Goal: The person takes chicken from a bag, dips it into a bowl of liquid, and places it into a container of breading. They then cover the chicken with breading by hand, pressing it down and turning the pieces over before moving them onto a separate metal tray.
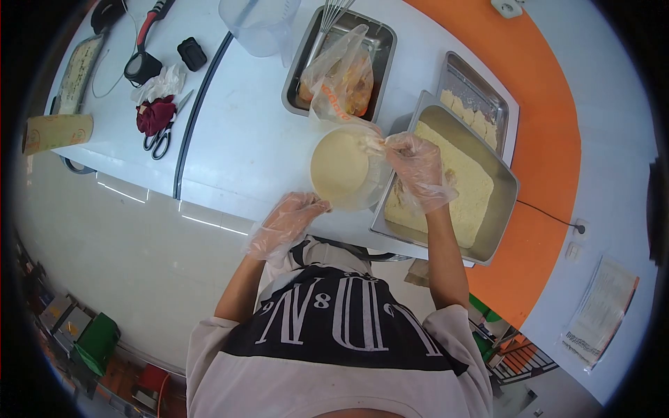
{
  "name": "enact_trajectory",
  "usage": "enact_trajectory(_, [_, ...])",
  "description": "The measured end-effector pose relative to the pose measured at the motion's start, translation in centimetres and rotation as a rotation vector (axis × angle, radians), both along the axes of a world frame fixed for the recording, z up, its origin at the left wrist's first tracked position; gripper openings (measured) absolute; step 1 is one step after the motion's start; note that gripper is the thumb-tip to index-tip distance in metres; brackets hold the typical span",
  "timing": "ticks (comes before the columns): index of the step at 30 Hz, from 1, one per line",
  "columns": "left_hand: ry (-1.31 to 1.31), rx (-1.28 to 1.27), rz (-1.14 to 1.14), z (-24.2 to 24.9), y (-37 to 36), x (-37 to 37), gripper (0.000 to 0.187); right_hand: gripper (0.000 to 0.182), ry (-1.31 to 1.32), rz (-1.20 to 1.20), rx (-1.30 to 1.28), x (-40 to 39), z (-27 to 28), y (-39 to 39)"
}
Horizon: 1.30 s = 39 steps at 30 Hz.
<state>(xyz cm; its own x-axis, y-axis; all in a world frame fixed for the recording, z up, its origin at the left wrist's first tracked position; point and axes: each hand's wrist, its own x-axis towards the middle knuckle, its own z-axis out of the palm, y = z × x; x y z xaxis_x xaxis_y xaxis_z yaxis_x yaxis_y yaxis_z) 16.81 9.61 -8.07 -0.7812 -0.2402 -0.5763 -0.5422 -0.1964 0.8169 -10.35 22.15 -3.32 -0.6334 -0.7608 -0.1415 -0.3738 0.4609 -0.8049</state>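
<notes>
A round clear bowl of pale batter (339, 167) stands near the table's front edge. My left hand (289, 221), in a clear plastic glove, has its fingers bent together at the bowl's near-left rim. Over the bowl's right side, my gloved right hand (417, 167) pinches a batter-coated piece of food (373, 144); its exact kind does not show. Just right of the bowl is a deep metal pan of pale yellow crumbs (465, 202), partly under my right forearm. Behind the bowl, a plastic bag with orange-brown food (341, 83) lies in a metal tray (288, 97).
A whisk (327, 24) leans in the bag's tray. A clear measuring jug (261, 28) stands beyond. At the right, a shallow tray (481, 73) holds several pale pieces. Scissors (162, 139), a dark red cloth (155, 115) and a roll of film (59, 132) lie left.
</notes>
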Motion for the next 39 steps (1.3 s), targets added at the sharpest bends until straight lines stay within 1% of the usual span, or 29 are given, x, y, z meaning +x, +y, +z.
enact_trajectory(2, [0.047, -0.06, 0.003, 0.1, 0.1, 0.1, 0.044, 0.006, -0.117, 0.0, 0.014, 0.7, -0.3, 0.4])
enact_trajectory(3, [0.046, -0.06, 0.002, 0.2, 0.1, 0.0, 0.044, 0.006, -0.118, 0.0, 0.014, 1.5, -0.7, 0.5])
enact_trajectory(5, [0.033, -0.059, 0.026, 0.5, 0.2, -0.2, 0.04, 0.007, -0.184, 0.092, -0.177, 4.5, -1.5, 0.3])
enact_trajectory(6, [0.033, -0.059, 0.021, 0.1, 0.5, -0.2, 0.04, 0.007, -0.27, 0.079, -0.2, 6.5, -1.7, 0.1])
enact_trajectory(7, [0.079, -0.045, 0.069, -0.8, 1.0, -0.1, 0.037, 0.008, -0.356, 0.065, -0.225, 8.4, -1.8, 0.1])
enact_trajectory(8, [0.124, -0.032, 0.117, -1.3, 1.2, 0.0, 0.034, 0.008, -0.356, 0.061, -0.228, 9.6, -1.3, 0.2])
enact_trajectory(9, [0.123, -0.032, 0.113, -0.7, 0.9, -0.1, 0.034, 0.009, -0.423, 0.034, -0.112, 10.8, -0.4, 0.1])
enact_trajectory(10, [0.036, -0.008, 0.044, 0.5, 0.4, -0.2, 0.033, 0.01, -0.491, 0.007, 0.004, 11.3, 0.3, 0.1])
enact_trajectory(11, [-0.051, 0.015, -0.025, 1.1, 0.2, -0.2, 0.031, 0.01, -0.493, 0.003, 0.004, 11.0, 0.6, 0.0])
enact_trajectory(12, [-0.052, 0.014, -0.029, 0.7, 0.4, -0.1, 0.031, 0.009, -0.478, -0.048, 0.042, 10.2, 0.8, 0.0])
enact_trajectory(14, [0.027, -0.026, 0.067, -0.3, 1.3, 0.2, 0.032, 0.009, -0.463, -0.103, 0.077, 7.8, 0.5, 0.4])
enact_trajectory(16, [0.035, -0.019, 0.082, 0.0, 1.3, 0.2, 0.033, 0.008, -0.224, -0.056, -0.101, 4.5, -0.8, 1.2])
enact_trajectory(17, [0.041, -0.007, 0.101, 0.2, 1.4, 0.1, 0.033, 0.008, -0.221, -0.062, -0.105, 3.2, -0.9, 1.1])
enact_trajectory(19, [0.007, 0.001, 0.085, 1.7, 1.2, -0.2, 0.033, 0.007, -0.267, -0.262, -0.189, 1.4, -0.8, 0.8])
enact_trajectory(20, [-0.03, 0.011, 0.077, 2.2, 1.1, -0.4, 0.034, 0.007, -0.262, -0.269, -0.196, 1.2, -1.1, 1.0])
enact_trajectory(22, [-0.007, -0.042, 0.067, 1.7, 1.3, -0.3, 0.033, 0.011, -0.226, -0.098, -0.223, 1.5, -1.2, 0.9])
enact_trajectory(23, [0.014, -0.09, 0.062, 1.5, 1.4, -0.1, 0.033, 0.012, -0.231, -0.061, -0.192, 2.3, -1.0, 1.4])
enact_trajectory(24, [0.022, -0.094, 0.045, 1.7, 1.3, -0.2, 0.033, 0.013, -0.233, -0.029, -0.162, 4.3, 0.3, 1.3])
enact_trajectory(26, [-0.046, -0.134, -0.01, 2.3, 1.2, -0.5, 0.031, 0.014, -0.253, 0.011, -0.212, 7.5, -1.0, 1.2])
enact_trajectory(27, [-0.028, -0.137, -0.043, 2.1, 1.3, -0.5, 0.031, 0.013, -0.301, 0.046, -0.2, 8.9, -1.8, 1.6])
enact_trajectory(28, [0.001, -0.127, -0.015, 1.5, 1.5, -0.4, 0.03, 0.013, -0.345, 0.075, -0.186, 9.7, -1.7, 1.5])
enact_trajectory(29, [0.031, -0.112, 0.011, 1.0, 1.8, -0.3, 0.029, 0.013, -0.322, 0.036, -0.19, 9.6, -1.4, 1.5])
enact_trajectory(30, [0.05, -0.111, -0.029, 0.6, 2.2, -0.3, 0.029, 0.008, -0.413, -0.008, -0.065, 9.5, 0.1, 1.0])
enact_trajectory(31, [0.077, -0.063, 0.042, 0.2, 2.6, -0.2, 0.028, 0.007, -0.509, -0.051, 0.056, 9.2, 1.0, 0.9])
enact_trajectory(32, [0.101, -0.014, 0.115, 0.0, 2.9, -0.1, 0.027, 0.007, -0.496, -0.085, 0.044, 8.3, 0.6, 1.1])
enact_trajectory(34, [0.128, 0.005, 0.08, 0.1, 2.9, 0.0, 0.025, 0.007, -0.486, -0.123, -0.186, 5.1, -0.3, 1.0])
enact_trajectory(35, [0.109, 0.002, 0.091, 0.0, 3.0, 0.1, 0.025, 0.007, -0.472, -0.146, -0.2, 3.5, -0.2, 0.8])
enact_trajectory(37, [0.1, -0.005, 0.08, -0.3, 3.3, 0.2, 0.025, 0.005, -0.096, -0.172, -0.042, 1.1, 1.2, 0.3])
enact_trajectory(39, [0.1, -0.016, 0.112, -0.5, 3.5, 0.2, 0.025, 0.005, -0.123, -0.209, -0.048, 1.3, 1.1, 0.2])
